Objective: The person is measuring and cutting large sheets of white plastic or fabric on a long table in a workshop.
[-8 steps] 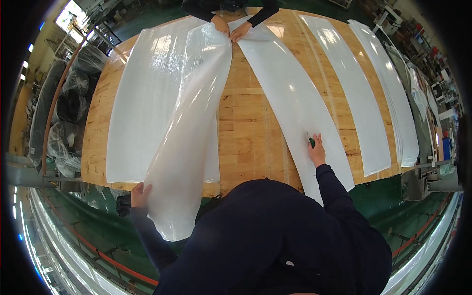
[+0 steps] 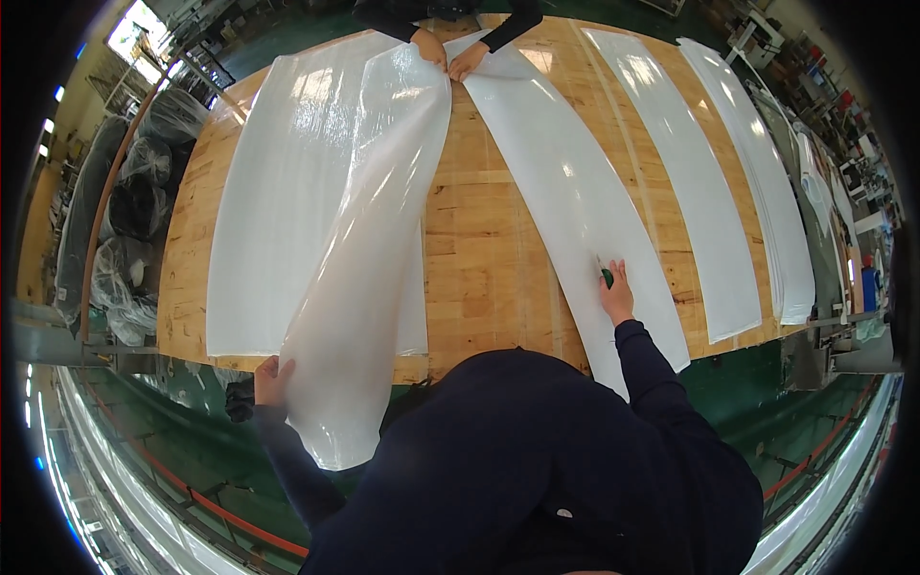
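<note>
My left hand (image 2: 273, 380), low on the left, is closed on the edge of a loose white glossy sheet (image 2: 359, 287). That sheet is lifted and twisted, and its near end hangs past the table's front edge. In my right hand (image 2: 618, 292) are small green-handled scissors (image 2: 607, 277), their pointed metal tip facing away from me. This hand rests over a long white strip (image 2: 575, 182) lying on the table. At the far side a co-worker's two hands (image 2: 448, 62) pinch the sheet and the strip where they meet.
The wooden table (image 2: 479, 249) shows between the sheets. A wide white sheet (image 2: 259, 230) lies at left; another strip (image 2: 680, 153) and a stack of white strips (image 2: 757, 163) lie at right. Plastic-wrapped dark rolls (image 2: 144, 192) stand beside the table's left side.
</note>
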